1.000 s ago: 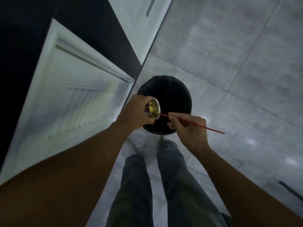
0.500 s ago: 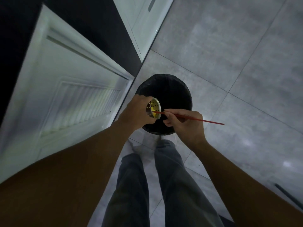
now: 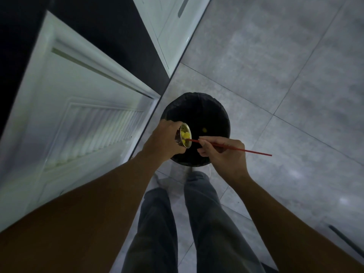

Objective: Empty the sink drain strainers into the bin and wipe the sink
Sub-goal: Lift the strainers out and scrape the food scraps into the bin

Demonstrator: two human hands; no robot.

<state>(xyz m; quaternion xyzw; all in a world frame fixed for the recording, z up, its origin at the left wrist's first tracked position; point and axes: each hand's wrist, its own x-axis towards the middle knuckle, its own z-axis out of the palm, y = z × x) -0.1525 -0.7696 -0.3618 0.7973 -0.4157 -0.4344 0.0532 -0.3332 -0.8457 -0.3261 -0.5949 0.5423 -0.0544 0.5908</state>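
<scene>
**Strainer scraped over bin**

Left hand (image 3: 164, 141) grasps the small perforated steel strainer cup (image 3: 183, 137), tipped above the round black-lined bin (image 3: 212, 107). Right hand (image 3: 222, 153) pinches a thin red stick (image 3: 236, 149), tip inside the cup. Since a second ago, yellow lumps (image 3: 185, 137) have bunched at the rim; one lies in the bin. Emptying is underway.

There is one view only, taken from the person's head and aimed steeply down past the chest to the floor (image 3: 275, 75). Both forearms run up from the bottom corners and meet near the middle, close to the lens. Straight below stands the bin (image 3: 208, 111), with the legs (image 3: 197, 223) under it. A white cabinet door (image 3: 78, 119) fills the left side, stretched by the wide lens.
</scene>
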